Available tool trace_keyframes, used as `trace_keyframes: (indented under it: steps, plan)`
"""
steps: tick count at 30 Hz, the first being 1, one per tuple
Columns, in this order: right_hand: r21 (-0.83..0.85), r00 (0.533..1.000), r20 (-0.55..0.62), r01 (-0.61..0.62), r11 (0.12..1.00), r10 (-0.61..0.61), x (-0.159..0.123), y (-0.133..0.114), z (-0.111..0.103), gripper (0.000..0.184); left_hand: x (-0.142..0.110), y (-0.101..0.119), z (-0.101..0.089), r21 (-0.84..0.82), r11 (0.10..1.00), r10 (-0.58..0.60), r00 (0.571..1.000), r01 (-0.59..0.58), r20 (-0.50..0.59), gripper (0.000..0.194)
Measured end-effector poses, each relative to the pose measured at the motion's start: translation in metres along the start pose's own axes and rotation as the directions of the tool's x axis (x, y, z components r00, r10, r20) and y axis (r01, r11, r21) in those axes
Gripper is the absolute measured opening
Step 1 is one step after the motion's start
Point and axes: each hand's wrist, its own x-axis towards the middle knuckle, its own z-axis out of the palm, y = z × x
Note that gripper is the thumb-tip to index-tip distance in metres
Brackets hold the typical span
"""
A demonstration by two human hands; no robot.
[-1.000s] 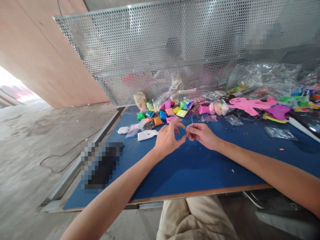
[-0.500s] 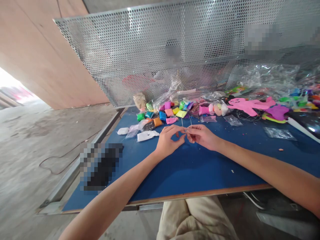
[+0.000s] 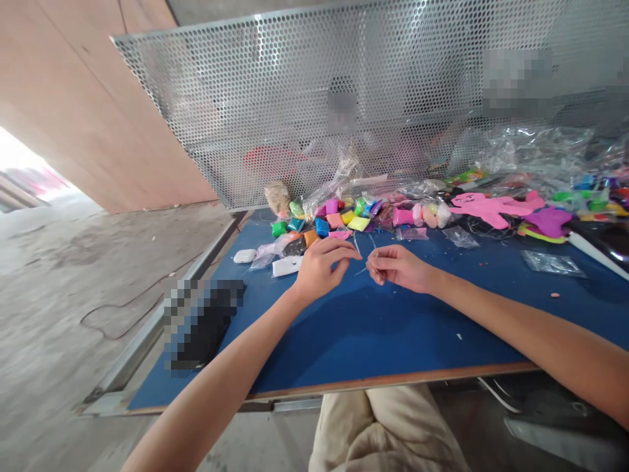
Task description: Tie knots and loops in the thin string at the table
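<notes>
One thin strand (image 3: 356, 244), right hand (image 3: 396, 267) pinching, left hand (image 3: 324, 265) nearby

Small bright packets (image 3: 335, 221) crowd the back of a blue table (image 3: 393, 341), in front of a perforated metal sheet (image 3: 295, 72) — a pink cutout figure (image 3: 491, 208) lies to their right, beside a purple shape (image 3: 550, 221). A small white case (image 3: 244, 255) sits at left, a partly blurred black object (image 3: 209, 324) nearer the front edge. Beyond — a gray floor (image 3: 39, 282), a thin cord (image 3: 160, 282) and a pinkish wall (image 3: 98, 111).
</notes>
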Motion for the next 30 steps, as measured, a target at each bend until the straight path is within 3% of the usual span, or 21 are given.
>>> trace_keyframes:
  steps: [4,7,12,16,23,30]
  plan:
    - [-0.16,0.95,-0.24,0.162,0.974,-0.197,0.001,-0.005,-0.002,0.023,-0.002,0.001,0.0,0.064,0.992,-0.099,0.99,0.105,-0.099,0.019]
    - [-0.187,0.92,-0.34,0.138,0.973,-0.196,0.002,-0.006,-0.004,0.024,-0.002,0.002,-0.002,0.212,0.976,-0.025,0.992,0.051,-0.125,0.018]
    - [-0.175,0.938,-0.326,0.068,0.982,-0.123,0.001,-0.002,0.001,0.024,0.002,0.009,0.001,0.35,0.934,0.077,0.997,-0.072,-0.001,0.037]
    - [-0.203,0.947,-0.291,0.078,0.976,-0.136,0.0,0.0,0.008,0.025,0.002,0.011,0.009,0.355,0.932,0.067,0.997,-0.077,0.041,0.025]
    - [-0.187,0.96,-0.25,0.077,0.979,-0.124,0.001,0.003,0.01,0.024,0.002,0.011,0.017,0.373,0.927,0.053,0.999,-0.048,-0.004,0.01]
    - [-0.182,0.97,-0.22,0.061,0.981,-0.101,0.002,0.007,0.008,0.023,0.003,0.012,0.016,0.42,0.896,0.141,0.989,-0.144,0.038,0.008]
